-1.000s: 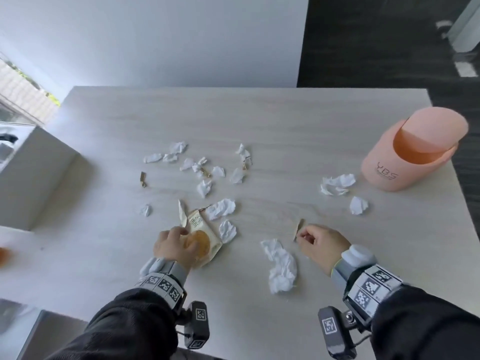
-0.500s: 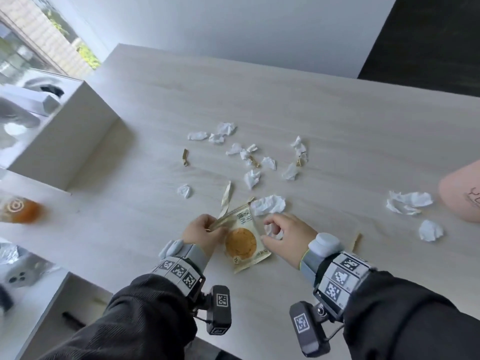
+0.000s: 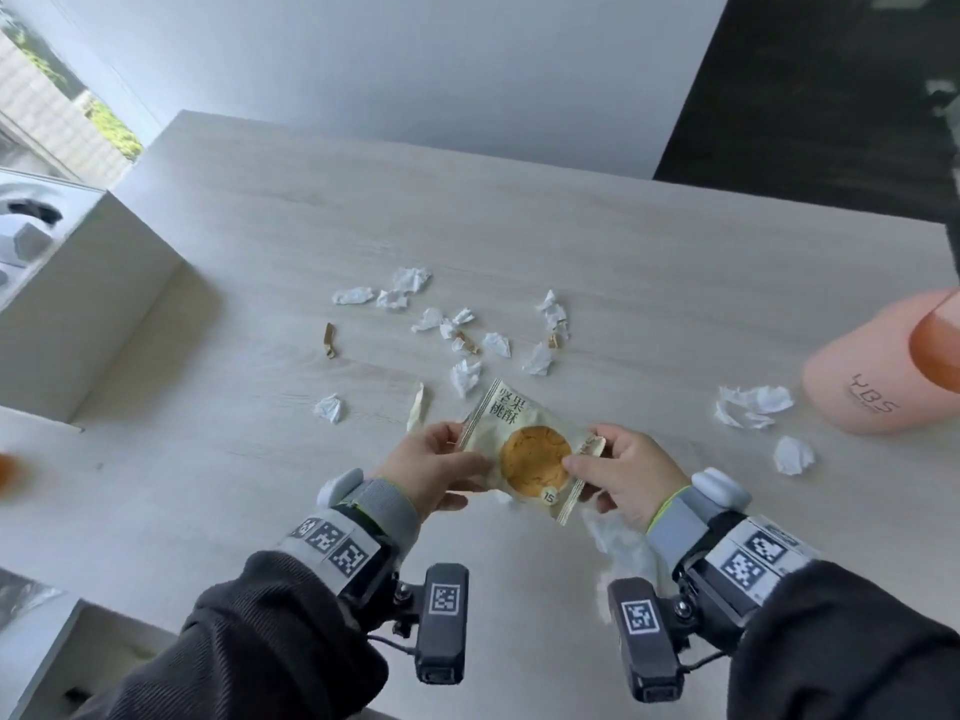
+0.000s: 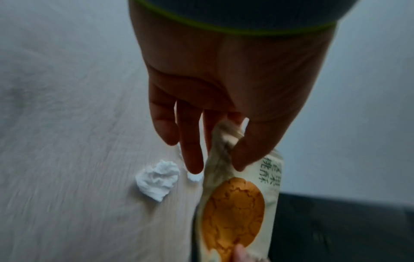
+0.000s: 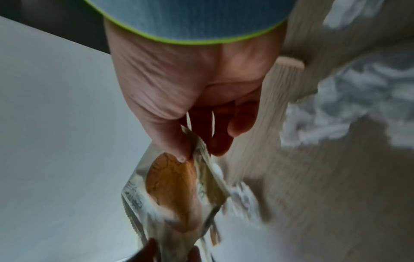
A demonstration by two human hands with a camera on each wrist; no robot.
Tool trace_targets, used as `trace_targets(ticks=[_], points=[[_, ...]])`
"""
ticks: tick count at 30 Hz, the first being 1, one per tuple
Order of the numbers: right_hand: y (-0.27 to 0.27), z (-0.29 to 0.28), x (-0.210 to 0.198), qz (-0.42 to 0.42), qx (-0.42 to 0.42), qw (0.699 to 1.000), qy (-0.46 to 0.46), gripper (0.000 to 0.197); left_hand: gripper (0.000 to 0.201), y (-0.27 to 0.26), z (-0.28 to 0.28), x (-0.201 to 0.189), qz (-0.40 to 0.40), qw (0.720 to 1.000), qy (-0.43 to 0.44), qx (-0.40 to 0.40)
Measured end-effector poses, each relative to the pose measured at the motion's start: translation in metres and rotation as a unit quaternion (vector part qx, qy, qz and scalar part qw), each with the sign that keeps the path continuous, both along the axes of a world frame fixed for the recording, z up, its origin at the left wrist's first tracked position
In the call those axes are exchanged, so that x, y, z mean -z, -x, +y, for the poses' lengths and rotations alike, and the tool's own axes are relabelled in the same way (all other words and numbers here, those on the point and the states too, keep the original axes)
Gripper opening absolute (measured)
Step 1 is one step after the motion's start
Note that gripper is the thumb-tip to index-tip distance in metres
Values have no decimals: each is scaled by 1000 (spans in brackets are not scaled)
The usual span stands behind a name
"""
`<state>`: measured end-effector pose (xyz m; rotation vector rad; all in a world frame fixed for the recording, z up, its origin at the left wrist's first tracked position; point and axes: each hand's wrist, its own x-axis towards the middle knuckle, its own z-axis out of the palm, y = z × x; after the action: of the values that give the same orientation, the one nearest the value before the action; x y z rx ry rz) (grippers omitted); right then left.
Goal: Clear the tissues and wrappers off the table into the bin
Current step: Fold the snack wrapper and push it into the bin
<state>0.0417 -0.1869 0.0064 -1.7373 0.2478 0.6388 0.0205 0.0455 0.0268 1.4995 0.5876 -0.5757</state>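
Both hands hold a cream biscuit wrapper printed with a round biscuit, lifted above the table. My left hand pinches its left end between thumb and fingers. My right hand pinches the right end. Several crumpled white tissues and small wrapper scraps lie scattered beyond the hands. A large tissue lies under my right wrist. The pink bin with a swing lid stands at the right edge.
A white box stands on the table's left side. Two tissue wads lie just left of the bin. A torn wrapper strip lies near my left hand. Dark floor lies beyond the table's right end.
The wrapper went from lying on the table under my left hand to being lifted and stretched between both hands. My right hand came over from the right and took its other end.
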Motion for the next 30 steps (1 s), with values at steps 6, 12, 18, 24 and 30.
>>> trace_targets(ticks=[6,12,18,24,30], points=[[22,-60,-5,8,71,997,16,20,21,-12,-67,-12,-62,978,-129,155],[39,-95,-13,43,210,968,-127,13,15,-22,-114,-13,6,997,46,54],[51,-133,-26,34,298,925,-233,26,21,-24,-163,-23,37,988,138,62],[62,-172,-32,52,350,886,-299,37,27,-30,-198,-32,38,982,131,130],[70,-204,-29,14,317,927,-200,29,20,-37,-229,-31,-98,960,-7,264]])
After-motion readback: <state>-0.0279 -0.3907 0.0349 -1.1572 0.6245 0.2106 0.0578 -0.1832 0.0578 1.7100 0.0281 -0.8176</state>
